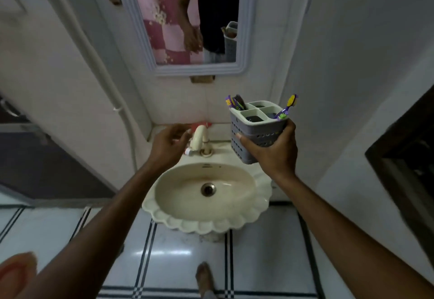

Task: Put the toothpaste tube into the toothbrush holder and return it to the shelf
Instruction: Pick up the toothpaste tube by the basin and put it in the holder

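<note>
The right hand (270,151) grips a grey perforated toothbrush holder (257,132) around its lower body, thumb across the front face and fingers wrapped behind, holding it upright in the air above the right side of the sink (206,219). The holder's top is split into four compartments. A purple and yellow toothbrush (287,107) leans out of the right-hand compartment, and another toothbrush (231,102) stands with a dark item in the far left one (what that dark item is cannot be told).

The left hand (170,145) hovers over the ledge behind the basin, just left of the cream tap (199,140), its fingers loosely curled and half open, holding nothing. The red and white toothpaste tube (199,125) lies on that ledge behind the tap, partly hidden by it and close to the left fingertips; whether they touch it cannot be told.

A mirror (195,17) above the ledge reflects the holder and a hand.
</note>
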{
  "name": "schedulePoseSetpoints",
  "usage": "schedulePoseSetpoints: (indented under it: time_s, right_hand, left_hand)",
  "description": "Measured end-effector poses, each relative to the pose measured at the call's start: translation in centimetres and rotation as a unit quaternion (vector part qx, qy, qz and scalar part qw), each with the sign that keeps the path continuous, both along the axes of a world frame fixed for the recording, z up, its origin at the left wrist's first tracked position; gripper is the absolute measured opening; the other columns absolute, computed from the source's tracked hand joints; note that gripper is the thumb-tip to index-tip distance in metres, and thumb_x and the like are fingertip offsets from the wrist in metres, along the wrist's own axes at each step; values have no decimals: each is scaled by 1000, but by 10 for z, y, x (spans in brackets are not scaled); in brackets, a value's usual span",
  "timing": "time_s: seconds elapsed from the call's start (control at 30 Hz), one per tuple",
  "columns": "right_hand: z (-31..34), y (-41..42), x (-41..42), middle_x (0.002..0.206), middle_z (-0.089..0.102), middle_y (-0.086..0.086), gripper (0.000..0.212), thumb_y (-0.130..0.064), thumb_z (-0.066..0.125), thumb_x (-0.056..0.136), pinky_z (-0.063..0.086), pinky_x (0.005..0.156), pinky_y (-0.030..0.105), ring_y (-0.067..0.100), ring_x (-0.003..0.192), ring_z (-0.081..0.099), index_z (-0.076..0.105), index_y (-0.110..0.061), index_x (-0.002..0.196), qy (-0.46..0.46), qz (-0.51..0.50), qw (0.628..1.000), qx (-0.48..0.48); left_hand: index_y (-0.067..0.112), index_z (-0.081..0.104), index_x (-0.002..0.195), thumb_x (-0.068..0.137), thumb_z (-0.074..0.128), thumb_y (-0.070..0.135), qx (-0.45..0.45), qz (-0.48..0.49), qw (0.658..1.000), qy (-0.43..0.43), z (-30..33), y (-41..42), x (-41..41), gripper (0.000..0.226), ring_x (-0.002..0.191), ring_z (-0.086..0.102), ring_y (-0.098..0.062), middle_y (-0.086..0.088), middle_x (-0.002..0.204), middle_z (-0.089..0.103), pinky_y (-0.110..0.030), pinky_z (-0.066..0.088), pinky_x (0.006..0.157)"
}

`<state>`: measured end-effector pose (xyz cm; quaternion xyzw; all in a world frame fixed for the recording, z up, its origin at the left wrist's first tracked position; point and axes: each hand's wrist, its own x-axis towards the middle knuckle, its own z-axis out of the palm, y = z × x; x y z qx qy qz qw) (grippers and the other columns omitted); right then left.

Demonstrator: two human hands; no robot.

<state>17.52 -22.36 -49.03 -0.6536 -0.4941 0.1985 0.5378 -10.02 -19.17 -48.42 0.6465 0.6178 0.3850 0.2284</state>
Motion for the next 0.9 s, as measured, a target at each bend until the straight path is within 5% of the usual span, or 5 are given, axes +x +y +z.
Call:
schedulePoseSetpoints:
  time_s: [0.23,0.37,0.57,0.73,0.9]
  right_hand:
    - [-73,34,-30,146,65,-8,122,-76,97,51,60,102,42,20,130,68,44,-24,149,-21,-5,995,-98]
    - [-110,55,-46,139,59,-16,122,-70,98,51,53,94,23,7,121,62,43,-24,149,5,-17,991,-130]
    - [-155,79,-60,146,58,-7,121,-51,107,54,56,102,25,9,129,61,41,-17,150,29,-44,987,-154]
    - [-173,98,-72,144,57,-5,123,-59,106,51,50,92,1,-5,120,63,42,-16,147,53,-40,985,-162]
    - [-184,120,-79,145,48,-4,126,-58,104,51,55,107,24,15,136,59,38,-11,148,37,-20,987,-153]
  left_hand:
    - [12,78,114,102,68,20,-83,-20,996,23,-89,49,-58,17,95,75,-18,-2,104,80,-34,60,87]
    - [17,73,126,102,68,24,-101,-75,982,140,-125,87,-78,26,104,73,-22,-1,119,77,-40,59,91]
    - [18,64,137,99,66,14,-106,-182,905,369,-170,146,-89,38,137,55,-31,-5,146,62,-51,42,112]
    - [20,56,144,93,62,9,-69,-234,808,536,-186,179,-91,53,133,49,-29,-5,144,54,-47,37,110]
    - [19,55,138,93,62,15,-14,-225,766,602,-192,186,-93,45,128,50,-29,-6,135,56,-46,37,109]
